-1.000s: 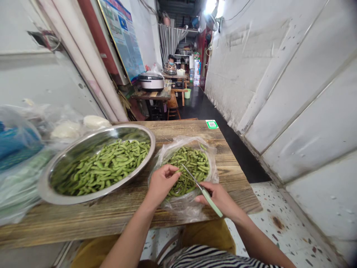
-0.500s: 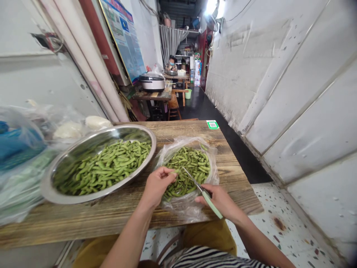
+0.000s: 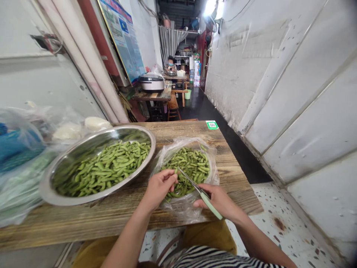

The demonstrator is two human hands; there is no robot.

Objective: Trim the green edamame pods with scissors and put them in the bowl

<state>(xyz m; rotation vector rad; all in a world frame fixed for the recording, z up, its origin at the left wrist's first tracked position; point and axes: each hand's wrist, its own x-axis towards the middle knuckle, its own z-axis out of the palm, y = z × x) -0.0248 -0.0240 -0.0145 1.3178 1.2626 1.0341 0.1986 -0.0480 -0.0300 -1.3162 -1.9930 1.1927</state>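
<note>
Clearly, much of the middle is covered: the hands hide parts of the lower edge of the bag (image 3: 214,163) and some of the beans (image 3: 193,160) in it. Of the pod (image 3: 176,170) at the left grip (image 3: 160,186), only a green bit shows. The right grip (image 3: 219,201) covers part of the scissors (image 3: 211,207), so how far the blades part is unclear; whether their tips touch the pod, I cannot tell either. At the bag's nine o'clock stands the bowl (image 3: 47,188), heaped with more pods; past it, plastic bags (image 3: 19,201) run off the frame. A person (image 3: 171,67) at far twelve o'clock is small, partly behind a pan (image 3: 171,73).

The left grip, at the bag's eight o'clock, is pinched narrow on the pod. The right grip, at five, is closed round the pale green handle, blades pointing to ten over the beans. Bag and bowl rest on the worktop (image 3: 228,167).
</note>
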